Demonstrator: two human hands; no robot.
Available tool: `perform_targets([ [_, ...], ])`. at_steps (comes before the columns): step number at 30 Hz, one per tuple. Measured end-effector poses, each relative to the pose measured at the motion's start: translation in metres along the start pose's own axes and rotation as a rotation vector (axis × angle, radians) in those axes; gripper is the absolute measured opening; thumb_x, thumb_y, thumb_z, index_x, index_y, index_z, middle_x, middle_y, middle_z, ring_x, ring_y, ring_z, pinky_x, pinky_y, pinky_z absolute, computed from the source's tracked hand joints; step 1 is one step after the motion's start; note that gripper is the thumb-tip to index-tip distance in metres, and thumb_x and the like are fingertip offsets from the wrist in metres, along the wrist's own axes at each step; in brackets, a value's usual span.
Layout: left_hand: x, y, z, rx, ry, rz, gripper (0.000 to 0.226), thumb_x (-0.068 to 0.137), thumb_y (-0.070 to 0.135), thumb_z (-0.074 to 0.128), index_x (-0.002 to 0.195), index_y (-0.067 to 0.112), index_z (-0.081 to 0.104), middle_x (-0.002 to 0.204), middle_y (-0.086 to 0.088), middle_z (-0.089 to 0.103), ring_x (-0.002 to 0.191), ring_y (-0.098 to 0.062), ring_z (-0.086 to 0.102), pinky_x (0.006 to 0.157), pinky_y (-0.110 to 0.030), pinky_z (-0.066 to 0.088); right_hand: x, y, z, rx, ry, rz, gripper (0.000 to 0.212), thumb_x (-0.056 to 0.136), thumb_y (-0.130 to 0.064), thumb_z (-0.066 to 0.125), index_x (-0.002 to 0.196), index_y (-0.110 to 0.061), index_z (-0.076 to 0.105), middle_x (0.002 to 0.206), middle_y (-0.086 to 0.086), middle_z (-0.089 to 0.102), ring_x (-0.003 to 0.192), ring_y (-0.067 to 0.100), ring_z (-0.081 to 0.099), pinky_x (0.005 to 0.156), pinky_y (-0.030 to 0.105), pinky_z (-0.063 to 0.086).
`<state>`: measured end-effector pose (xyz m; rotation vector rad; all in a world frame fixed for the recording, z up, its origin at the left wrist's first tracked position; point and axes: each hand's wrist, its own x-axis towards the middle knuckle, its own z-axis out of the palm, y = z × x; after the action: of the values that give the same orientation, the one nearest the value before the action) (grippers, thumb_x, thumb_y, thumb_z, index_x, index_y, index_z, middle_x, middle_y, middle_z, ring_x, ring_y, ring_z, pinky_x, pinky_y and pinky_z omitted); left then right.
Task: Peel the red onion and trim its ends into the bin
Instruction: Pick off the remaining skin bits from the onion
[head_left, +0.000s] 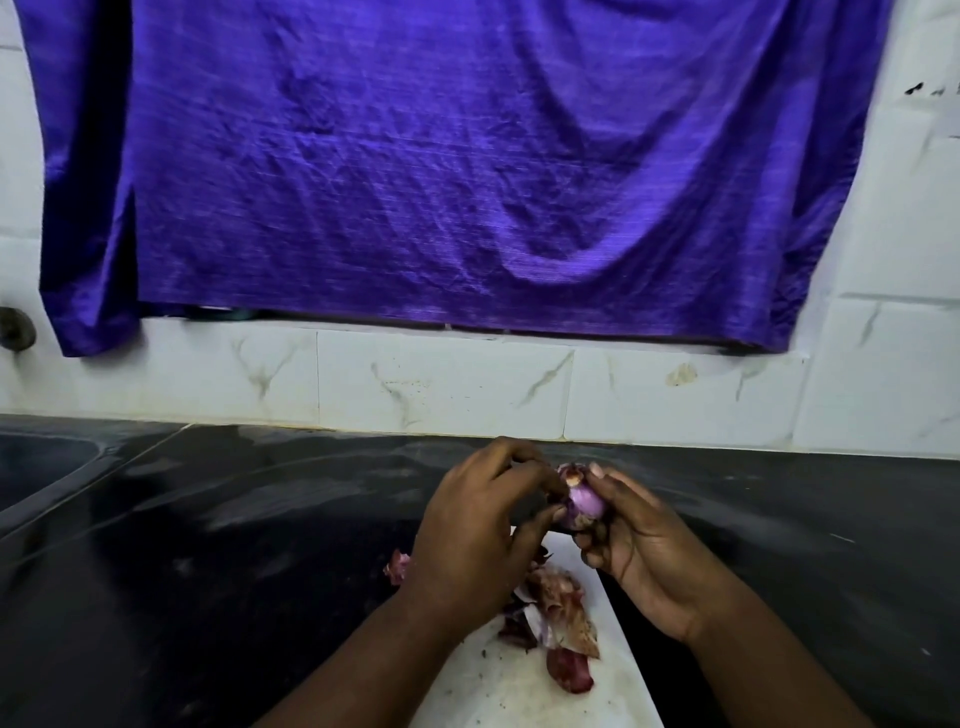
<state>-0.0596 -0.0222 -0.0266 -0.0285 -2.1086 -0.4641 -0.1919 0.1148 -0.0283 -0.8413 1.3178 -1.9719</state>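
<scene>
1. Nearest the person, below both wrists, lies a white cutting board (524, 691) on the dark stone counter (208, 545). A heap of dry, reddish-brown onion skins (558, 618) sits on it, directly under the left wrist and just beside the right forearm.

2. Above that heap the left hand (475, 535) is curled, back toward the camera. Its fingertips (550, 512) pinch at the left flank of the onion, apparently on a strip of skin; whether the strip is already loose cannot be told.

3. The right hand (641, 551) is cupped palm-up and closed around the small, pale purple, partly peeled red onion (582, 501), thumb high on the right side, fingers underneath. It carries the weight.

4. The onion is held in the air between the two hands, touching both. Its long axis stands roughly upright, leaning slightly away from the person, with a pale trimmed-looking end up. The lower end is hidden in the right hand's fingers.

5. The next pull probably runs down along that axis, left hand stripping, right hand bracing.

6. Beyond the hands the counter meets a white marbled tile wall (447, 379); a purple cloth (467, 156) hangs above.

7. No bin or knife is in view.
</scene>
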Motion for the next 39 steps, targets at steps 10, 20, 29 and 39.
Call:
perform_targets([
  [10,0.000,-0.002,0.002,-0.045,0.021,0.033,0.020,0.088,0.011,0.076,0.101,0.026,0.072,0.110,0.014,0.059,0.102,-0.009,0.060,0.078,-0.040,0.055,0.005,0.002,-0.001,0.108,0.075,0.005,0.046,0.079,-0.033,0.077,0.115,-0.004,0.073,0.100,0.018,0.066,0.061,0.014,0.056,0.048,0.022,0.049],
  [20,-0.002,0.001,-0.002,0.029,-0.128,0.091,0.008,0.091,0.025,0.073,0.093,0.032,0.071,0.103,0.017,0.058,0.099,-0.005,0.055,0.080,-0.029,0.045,0.008,-0.001,-0.005,0.348,0.175,0.056,0.034,0.084,-0.031,0.072,0.110,-0.010,0.075,0.098,0.012,0.078,0.071,0.016,0.074,0.056,0.026,0.061],
  [29,-0.002,-0.006,-0.003,0.210,-0.232,-0.007,0.011,0.091,0.026,0.069,0.097,0.035,0.069,0.099,0.015,0.057,0.096,-0.008,0.052,0.077,-0.030,0.042,0.005,-0.004,-0.004,0.333,0.188,0.080,0.034,0.083,-0.036,0.069,0.109,-0.013,0.073,0.088,0.010,0.078,0.063,0.014,0.072,0.050,0.023,0.057],
  [39,0.001,-0.004,-0.006,0.285,-0.233,-0.091,0.013,0.092,0.019,0.059,0.096,0.031,0.063,0.095,0.011,0.056,0.089,-0.012,0.051,0.069,-0.032,0.036,0.007,-0.004,-0.012,0.440,0.041,0.112,0.032,0.091,-0.023,0.066,0.119,-0.007,0.068,0.117,0.018,0.071,0.081,0.018,0.071,0.065,0.024,0.063],
])
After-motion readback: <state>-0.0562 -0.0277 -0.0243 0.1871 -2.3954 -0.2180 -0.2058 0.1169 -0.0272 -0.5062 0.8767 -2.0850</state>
